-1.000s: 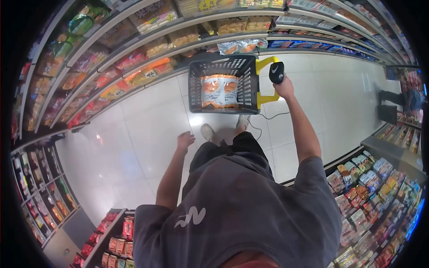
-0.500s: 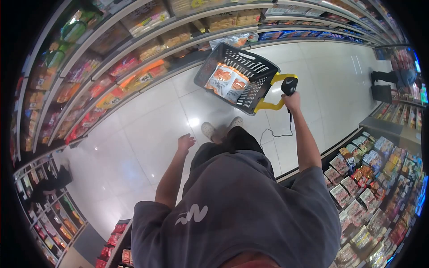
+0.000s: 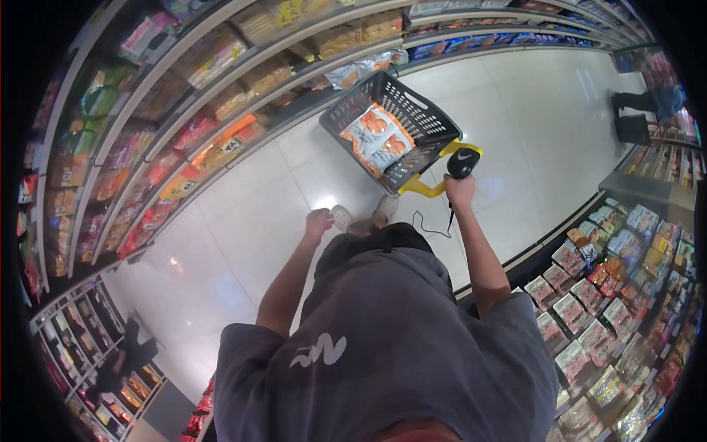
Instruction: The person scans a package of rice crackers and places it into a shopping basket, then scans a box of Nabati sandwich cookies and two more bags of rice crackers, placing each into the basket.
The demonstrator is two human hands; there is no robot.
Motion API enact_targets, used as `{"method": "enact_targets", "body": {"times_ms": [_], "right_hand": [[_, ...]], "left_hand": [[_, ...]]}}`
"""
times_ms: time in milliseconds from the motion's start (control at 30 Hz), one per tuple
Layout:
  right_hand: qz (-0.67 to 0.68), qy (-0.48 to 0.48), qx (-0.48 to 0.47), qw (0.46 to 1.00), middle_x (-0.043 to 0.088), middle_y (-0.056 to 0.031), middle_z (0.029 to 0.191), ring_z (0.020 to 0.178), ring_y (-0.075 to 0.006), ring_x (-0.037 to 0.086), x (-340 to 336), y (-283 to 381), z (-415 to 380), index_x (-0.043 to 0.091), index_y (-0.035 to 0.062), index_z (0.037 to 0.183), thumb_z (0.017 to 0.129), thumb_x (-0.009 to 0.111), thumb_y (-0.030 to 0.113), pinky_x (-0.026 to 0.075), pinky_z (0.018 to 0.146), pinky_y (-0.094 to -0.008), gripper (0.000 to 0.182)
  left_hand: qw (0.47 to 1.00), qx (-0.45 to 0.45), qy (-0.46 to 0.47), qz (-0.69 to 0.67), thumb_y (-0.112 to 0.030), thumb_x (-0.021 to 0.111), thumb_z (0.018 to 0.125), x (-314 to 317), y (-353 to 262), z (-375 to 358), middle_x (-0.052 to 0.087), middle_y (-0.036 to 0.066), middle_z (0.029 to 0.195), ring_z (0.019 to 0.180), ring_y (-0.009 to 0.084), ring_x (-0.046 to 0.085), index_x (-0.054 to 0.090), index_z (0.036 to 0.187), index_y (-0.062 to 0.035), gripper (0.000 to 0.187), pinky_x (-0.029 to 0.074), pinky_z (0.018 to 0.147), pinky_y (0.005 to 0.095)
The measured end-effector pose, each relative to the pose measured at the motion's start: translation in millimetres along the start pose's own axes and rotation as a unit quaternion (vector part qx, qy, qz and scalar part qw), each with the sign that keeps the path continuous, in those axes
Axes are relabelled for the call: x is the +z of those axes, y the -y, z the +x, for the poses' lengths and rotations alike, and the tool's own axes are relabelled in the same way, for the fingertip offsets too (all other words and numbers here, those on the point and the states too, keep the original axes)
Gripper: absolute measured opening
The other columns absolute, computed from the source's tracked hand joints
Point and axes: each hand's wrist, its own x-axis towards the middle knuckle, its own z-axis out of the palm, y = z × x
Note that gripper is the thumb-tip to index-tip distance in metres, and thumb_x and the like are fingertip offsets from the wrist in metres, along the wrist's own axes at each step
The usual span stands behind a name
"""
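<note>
A dark grey basket [image 3: 431, 114] with perforated sides tilts over the floor ahead, its yellow handle [image 3: 421, 187] towards me. Inside lie orange-and-white snack packs [image 3: 378, 138]. My right hand [image 3: 460, 193] is closed at the yellow handle, round the lower end of a black handheld device [image 3: 463, 163] with a thin cable hanging down. How far the fingers also wrap the handle is hidden. My left hand [image 3: 319, 222] hangs in front of my body with fingers curled in; whether anything small is in it cannot be made out.
Shelves of packaged food [image 3: 177, 140] curve along the left and front. A chilled display of packed trays [image 3: 582, 317] stands at the right. One person [image 3: 648, 103] is at the far right beside a dark basket [image 3: 632, 130]; another dark figure [image 3: 121, 361] is at the lower left.
My right hand and the device have moved left and down. The basket's handle end has shifted left. My left hand has risen slightly to the right, its fingers now curled in.
</note>
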Motion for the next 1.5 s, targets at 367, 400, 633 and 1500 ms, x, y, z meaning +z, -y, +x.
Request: {"method": "enact_targets", "body": {"times_ms": [367,400,633,1500], "right_hand": [[0.02,0.217,-0.035,0.975,0.069,-0.0143,0.074,0.07,-0.0264,0.069,-80,-33,-110,0.065,-0.0025,0.094,0.075,0.075,0.015,0.053,0.066,-0.0369,0.028],[0.034,0.319,0.123,0.939,0.067,-0.0091,0.071,0.061,-0.0187,0.064,-81,-45,-123,0.066,-0.0026,0.092,0.074,0.076,0.015,0.052,0.059,-0.0339,0.027],[-0.042,0.339,0.158,0.926,0.071,-0.0175,0.091,0.071,-0.025,0.069,59,-123,-169,0.069,-0.0041,0.105,0.071,0.081,0.034,0.056,0.067,-0.0346,0.053],[0.034,0.027,-0.416,0.908,0.058,-0.023,0.109,0.098,-0.0381,0.059,-28,139,-260,0.058,-0.0009,0.12,0.082,0.067,0.011,0.049,0.085,-0.0426,0.041]], "left_hand": [[0.952,0.156,0.218,0.15,-0.024,0.064,0.093,10,-74,-64,0.066,0.01,0.113,0.101,0.0164,0.063,0.055,0.127,0.001,0.043,0.051,0.085,0.0318],[0.923,0.2,0.181,0.274,-0.028,0.064,0.092,-6,-58,-52,0.066,0.014,0.114,0.105,0.0217,0.063,0.056,0.127,0.0021,0.047,0.049,0.09,0.0333],[0.863,-0.035,0.223,0.452,-0.042,0.057,0.092,-48,-14,-31,0.066,0.021,0.117,0.112,0.0294,0.061,0.063,0.121,0.0026,0.054,0.048,0.095,0.0387],[0.932,0.005,0.277,-0.235,-0.034,0.062,0.092,65,-136,-129,0.061,0.009,0.11,0.104,0.0228,0.061,0.051,0.121,-0.0068,0.041,0.052,0.09,0.0437]]}}
